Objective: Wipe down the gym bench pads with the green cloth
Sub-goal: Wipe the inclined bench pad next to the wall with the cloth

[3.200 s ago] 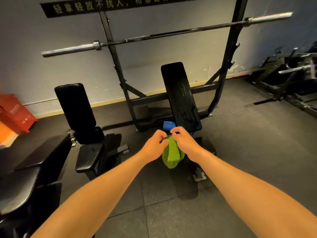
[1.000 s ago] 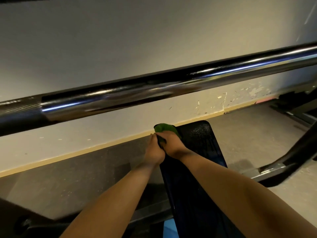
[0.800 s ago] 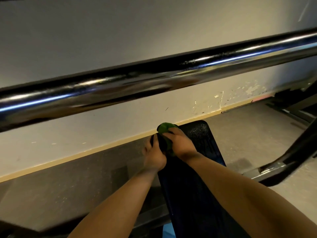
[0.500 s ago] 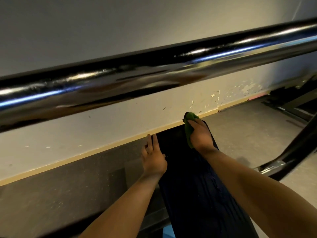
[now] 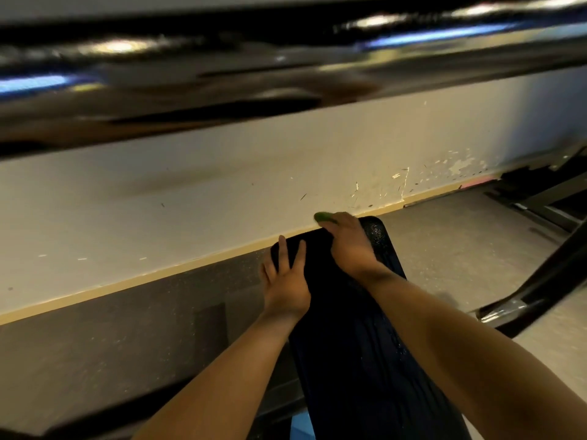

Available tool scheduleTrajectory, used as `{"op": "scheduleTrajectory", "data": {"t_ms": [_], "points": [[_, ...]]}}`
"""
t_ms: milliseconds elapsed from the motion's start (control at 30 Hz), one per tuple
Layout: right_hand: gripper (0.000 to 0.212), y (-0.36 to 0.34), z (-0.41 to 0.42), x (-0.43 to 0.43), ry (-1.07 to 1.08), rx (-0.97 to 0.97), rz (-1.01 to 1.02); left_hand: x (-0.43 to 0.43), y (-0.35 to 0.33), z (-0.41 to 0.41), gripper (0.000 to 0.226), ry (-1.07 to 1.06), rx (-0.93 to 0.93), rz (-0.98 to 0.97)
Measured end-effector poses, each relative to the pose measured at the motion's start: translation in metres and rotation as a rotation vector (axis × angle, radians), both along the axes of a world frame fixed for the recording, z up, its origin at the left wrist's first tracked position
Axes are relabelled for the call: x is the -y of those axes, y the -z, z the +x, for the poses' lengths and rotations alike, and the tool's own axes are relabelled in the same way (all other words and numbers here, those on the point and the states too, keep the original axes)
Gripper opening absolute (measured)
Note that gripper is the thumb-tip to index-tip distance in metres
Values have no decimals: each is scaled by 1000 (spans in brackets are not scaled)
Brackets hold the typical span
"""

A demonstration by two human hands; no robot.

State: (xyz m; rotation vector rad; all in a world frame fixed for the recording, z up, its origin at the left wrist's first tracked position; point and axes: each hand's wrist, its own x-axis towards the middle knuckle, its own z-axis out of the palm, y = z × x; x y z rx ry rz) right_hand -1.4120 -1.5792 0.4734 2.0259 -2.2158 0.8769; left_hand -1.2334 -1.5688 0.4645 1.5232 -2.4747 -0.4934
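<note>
The black bench pad is streaked with wet sheen; at its far end the right hand curls its fingers over the green cloth, only a tip showing past them. The left hand lies flat on the pad's far left corner, fingers straight and spread. Beyond the pad a scuffed pale wall meets speckled rubber floor — above the pad, a blurred steel barbell
</note>
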Motion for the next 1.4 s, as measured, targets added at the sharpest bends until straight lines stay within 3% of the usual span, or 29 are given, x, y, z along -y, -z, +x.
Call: {"op": "scheduleTrajectory", "data": {"t_ms": [133,233,400,567,733,900,1000,1167,1233,1400], "points": [[65,1,-36,-7,236,89,-41,4,8,-7,87,-3,-1,-10],[61,6,-18,3,317,170,-110,1,7,-12,87,-29,-26,-22],[35,15,48,13,-48,119,-197,1,9,-15,82,-50,-67,-36],[42,10,13,-3,-150,-73,-159,-1,9,-9,77,-19,-96,-5],[50,23,-61,-10,224,84,-163,1,16,-6,87,6,-71,6],[55,31,-28,-13,344,280,-219,2,14,-9,88,21,-29,46],[58,30,15,-18,236,275,-255,2,15,-10,87,17,-16,38],[59,42,24,-23,-59,54,-165,4,16,-9,88,10,-32,43],[57,40,1,-28,-6,7,-146,4,15,-6,86,32,-55,54],[61,35,-52,-22,304,264,-194,7,23,2,90,52,-164,10]]}}
